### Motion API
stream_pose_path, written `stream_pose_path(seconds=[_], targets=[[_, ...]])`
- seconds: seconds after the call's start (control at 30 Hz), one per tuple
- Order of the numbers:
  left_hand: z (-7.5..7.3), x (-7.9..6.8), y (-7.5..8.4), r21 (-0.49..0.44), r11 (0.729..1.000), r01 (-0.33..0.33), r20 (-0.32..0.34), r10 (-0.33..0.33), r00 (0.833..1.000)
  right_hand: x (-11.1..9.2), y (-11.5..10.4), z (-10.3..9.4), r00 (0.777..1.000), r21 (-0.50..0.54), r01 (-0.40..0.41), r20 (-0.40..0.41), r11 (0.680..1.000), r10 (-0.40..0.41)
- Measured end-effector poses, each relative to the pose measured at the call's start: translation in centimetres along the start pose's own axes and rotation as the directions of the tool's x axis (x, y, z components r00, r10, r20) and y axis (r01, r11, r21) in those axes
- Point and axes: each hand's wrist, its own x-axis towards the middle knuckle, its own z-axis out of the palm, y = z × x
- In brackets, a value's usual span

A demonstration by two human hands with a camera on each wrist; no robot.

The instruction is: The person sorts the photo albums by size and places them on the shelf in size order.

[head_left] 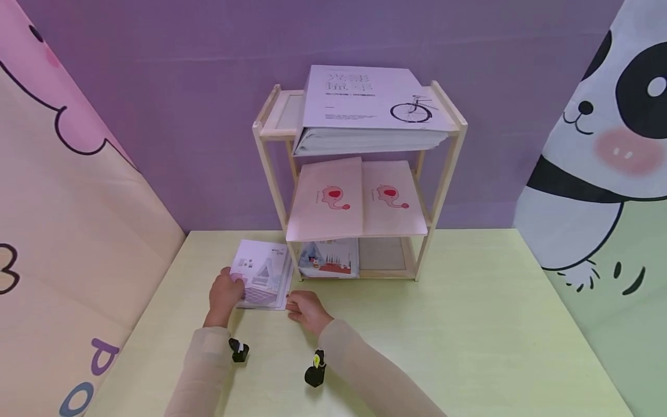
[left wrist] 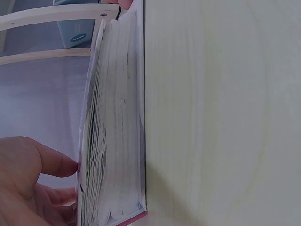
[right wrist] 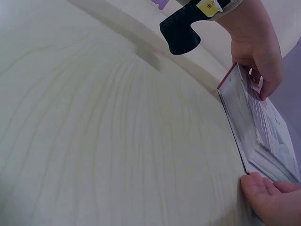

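A thick hardcover book with a pale purple building on its cover lies flat on the table, left of the small wooden rack. My left hand grips its left side, thumb over the cover. At the near right corner, my right hand pinches the book's edge with curled fingers. The left wrist view shows the book's page block edge-on, with slightly wavy pages. In the right wrist view, my right hand is at the lower cover's corner.
The wooden rack stands at the table's back. A thick white book lies on its top shelf, two pink elephant booklets on the middle one, and an illustrated book on the bottom left. A purple wall stands behind.
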Motion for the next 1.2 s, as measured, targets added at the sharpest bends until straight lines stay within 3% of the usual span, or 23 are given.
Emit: stream_pose_path(seconds=[0.5,0.93,1.2], targets=[[-0.1,-0.5,0.0,-0.034,0.999,-0.010,-0.004,0.010,1.000,-0.5,0.1,0.8,0.997,0.007,-0.012,-0.073,1.000,0.012],[-0.2,-1.2,0.5,0.006,1.000,-0.030,0.000,0.030,1.000,-0.8,-0.2,0.6,0.994,0.117,-0.083,-0.062,0.990,0.091],[-0.4,-1.5,0.2,-0.007,1.000,-0.029,0.032,0.029,0.999,-0.9,-0.1,0.7,0.993,0.108,-0.094,-0.064,0.990,0.101]])
